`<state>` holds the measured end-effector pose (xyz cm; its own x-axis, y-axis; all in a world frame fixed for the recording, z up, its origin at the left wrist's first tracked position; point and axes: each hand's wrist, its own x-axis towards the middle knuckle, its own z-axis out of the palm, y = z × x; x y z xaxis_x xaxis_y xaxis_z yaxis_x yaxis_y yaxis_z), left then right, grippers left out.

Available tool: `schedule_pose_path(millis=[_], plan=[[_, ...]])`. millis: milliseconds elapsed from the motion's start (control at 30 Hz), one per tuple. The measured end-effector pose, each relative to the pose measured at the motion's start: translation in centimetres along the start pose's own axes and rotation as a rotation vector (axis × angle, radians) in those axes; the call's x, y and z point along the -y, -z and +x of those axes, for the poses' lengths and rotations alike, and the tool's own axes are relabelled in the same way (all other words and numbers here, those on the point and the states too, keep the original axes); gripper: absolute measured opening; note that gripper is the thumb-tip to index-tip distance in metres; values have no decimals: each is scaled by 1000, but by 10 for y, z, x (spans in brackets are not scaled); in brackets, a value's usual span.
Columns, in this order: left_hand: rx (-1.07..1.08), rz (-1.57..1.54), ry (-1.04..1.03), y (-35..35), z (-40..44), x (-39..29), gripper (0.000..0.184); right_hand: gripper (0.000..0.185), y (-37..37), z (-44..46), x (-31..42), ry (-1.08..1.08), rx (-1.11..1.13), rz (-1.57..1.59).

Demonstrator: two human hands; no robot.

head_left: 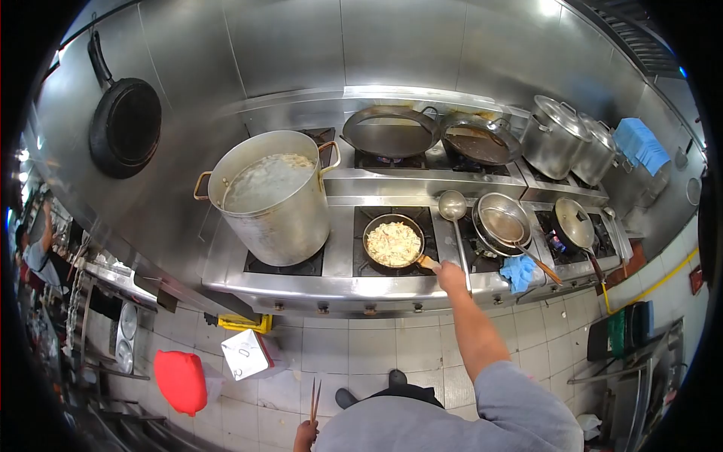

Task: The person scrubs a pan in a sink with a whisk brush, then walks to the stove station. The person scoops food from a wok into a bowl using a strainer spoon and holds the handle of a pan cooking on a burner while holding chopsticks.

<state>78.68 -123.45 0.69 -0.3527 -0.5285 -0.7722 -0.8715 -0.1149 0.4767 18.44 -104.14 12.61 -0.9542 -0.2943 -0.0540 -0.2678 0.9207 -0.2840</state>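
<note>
My right hand (451, 277) is closed around the handle of a small dark frying pan (366, 248). The pan sits on a front burner grate and holds pale, chopped food (393, 243), browned in places. Down by my body, my left hand (305, 435) grips a pair of long brown chopsticks (315, 401), whose tips point up and stand slightly apart. Just right of the pan lies a long metal ladle (453, 206) on the stove top.
A large stockpot (280, 230) of cloudy liquid stands left. Behind are two wide pans (392, 139) (482, 143) and lidded pots (548, 147). To the right are a strainer (520, 241), blue cloth (518, 273) and lidded pan (574, 224). A red-covered container (181, 382) and white box (247, 354) stand on the floor.
</note>
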Motion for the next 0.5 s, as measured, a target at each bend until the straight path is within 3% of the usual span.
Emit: schedule_pose_path(millis=[67, 133, 167, 200, 267, 433, 500], plan=[[11, -46, 11, -1, 0, 0, 32, 38, -18, -9, 12, -42, -60, 72], [22, -30, 9, 0, 1, -7, 32, 46, -56, -11, 24, -97, 38, 273], [29, -15, 7, 0, 0, -12, 32, 48, -76, -14, 34, 50, 57, 304], [32, -14, 5, -2, 3, -14, 32, 40, -47, -32, 66, -170, 415, 791], [41, -30, -24, -3, 9, -17, 32, 25, -64, -42, 90, -217, 631, 1172], [34, -29, -20, -6, 14, -33, 33, 25, -59, -51, 96, -330, 703, 1355], [32, 3, -24, -5, 12, -28, 34, 27, -65, -51, 109, -395, 459, 1360]])
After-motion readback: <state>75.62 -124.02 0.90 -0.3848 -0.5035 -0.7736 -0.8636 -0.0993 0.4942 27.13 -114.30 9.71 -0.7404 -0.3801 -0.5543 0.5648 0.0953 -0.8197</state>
